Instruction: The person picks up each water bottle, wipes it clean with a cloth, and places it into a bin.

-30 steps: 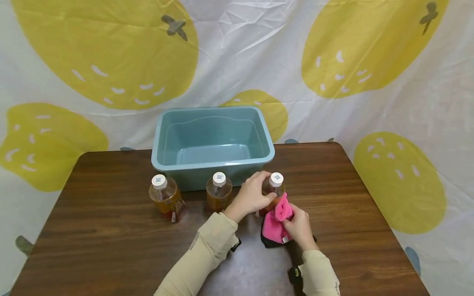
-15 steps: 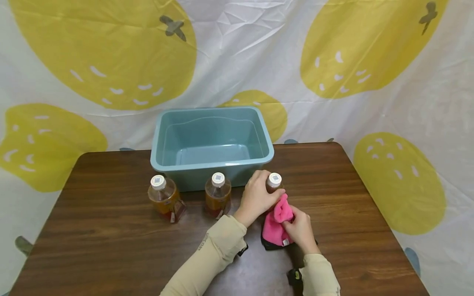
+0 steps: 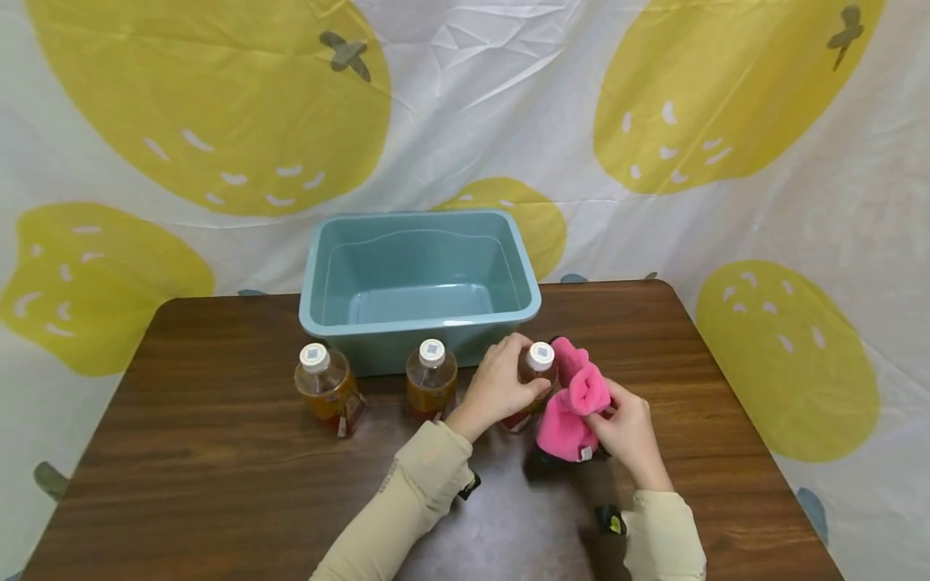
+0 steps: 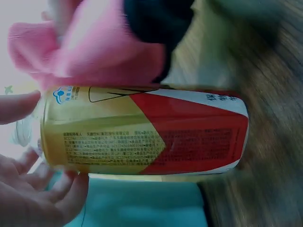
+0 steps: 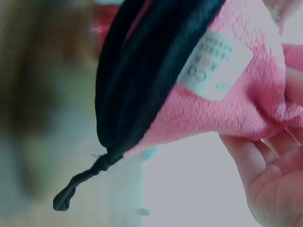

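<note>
My left hand [image 3: 497, 389] grips the upper part of the rightmost bottle [image 4: 142, 132], which stands upright with a white cap. Its gold and red label fills the left wrist view, with the fingers and thumb near its upper end. Just to the right, my right hand [image 3: 630, 428] pinches a bunched pink towel [image 3: 567, 428]. In the right wrist view the towel shows a black edging, a white printed tag [image 5: 215, 66] and a short black loop [image 5: 80, 182]. The towel lies close against the bottle's side in the left wrist view; whether they touch, I cannot tell.
Behind the hands stands a blue-green plastic tub [image 3: 421, 327] at the table's back. Two more white-capped bottles, a middle bottle [image 3: 431, 383] and a left bottle [image 3: 330, 391], stand before it on the brown wooden table [image 3: 218, 484]. A lemon-patterned curtain [image 3: 494, 105] hangs behind.
My right hand has moved right with the pink towel, away from the front of the bottle, and the towel has spread upward. My left hand stays on the bottle.
</note>
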Demonstrator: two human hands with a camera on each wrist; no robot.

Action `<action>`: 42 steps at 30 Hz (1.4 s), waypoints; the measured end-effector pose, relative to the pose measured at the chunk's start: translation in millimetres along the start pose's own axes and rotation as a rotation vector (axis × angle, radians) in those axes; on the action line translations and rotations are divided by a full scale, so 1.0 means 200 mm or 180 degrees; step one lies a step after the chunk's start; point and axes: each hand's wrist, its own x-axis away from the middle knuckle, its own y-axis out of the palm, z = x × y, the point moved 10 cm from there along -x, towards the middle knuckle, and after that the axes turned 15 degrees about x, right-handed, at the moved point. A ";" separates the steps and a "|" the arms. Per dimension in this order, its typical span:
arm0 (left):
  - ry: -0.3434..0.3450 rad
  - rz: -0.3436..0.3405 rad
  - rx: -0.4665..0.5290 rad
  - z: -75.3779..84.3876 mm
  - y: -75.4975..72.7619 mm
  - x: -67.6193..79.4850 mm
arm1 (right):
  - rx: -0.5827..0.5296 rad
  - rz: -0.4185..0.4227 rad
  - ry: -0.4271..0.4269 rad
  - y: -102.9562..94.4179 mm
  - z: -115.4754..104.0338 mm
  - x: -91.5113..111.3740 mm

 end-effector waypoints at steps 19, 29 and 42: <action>0.0377 -0.0260 0.0172 0.01 -0.01 -0.01 | 0.0013 -0.0063 -0.0530 -0.04 -0.20 -0.17; 0.0296 -0.0214 0.0297 0.00 -0.01 -0.01 | 0.0057 0.0138 -0.0695 -0.03 -0.21 -0.14; 0.0046 -0.0215 0.0295 -0.04 0.00 -0.02 | -0.0005 0.0316 -0.0522 0.00 -0.11 -0.06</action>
